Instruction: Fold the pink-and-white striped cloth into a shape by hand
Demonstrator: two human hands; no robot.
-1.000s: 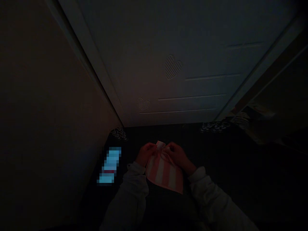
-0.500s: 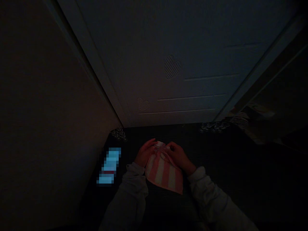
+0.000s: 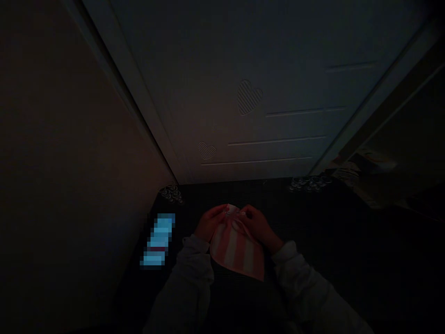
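A small pink-and-white striped drawstring pouch (image 3: pixel 238 253) lies on the dark tabletop (image 3: pixel 333 260), its neck gathered and pointing away from me. At the left side of the gathered neck, my left hand (image 3: pixel 209 223) is closed, its fingertips pinching the cloth edge. My right hand (image 3: pixel 260 226) is closed at the right side of the neck, thumb and finger pinched together on the cloth or cord. Which of the two it grips is too dark to tell. A thin cord seems to loop over the upper part of the pouch.
A lit phone-like screen (image 3: pixel 158 240), blurred into blocks, lies left of my hands. Small piles of metallic rings stand at the back left (image 3: pixel 171 193) and back right (image 3: pixel 309 183). Behind rises a pale panel (image 3: pixel 285 93) with embossed hearts. Papers (image 3: pixel 371 162) lie far right.
My left fingers have shifted slightly at the pouch's neck, now drawn closer along its top edge. The right hand and the pouch's body stay almost in place.
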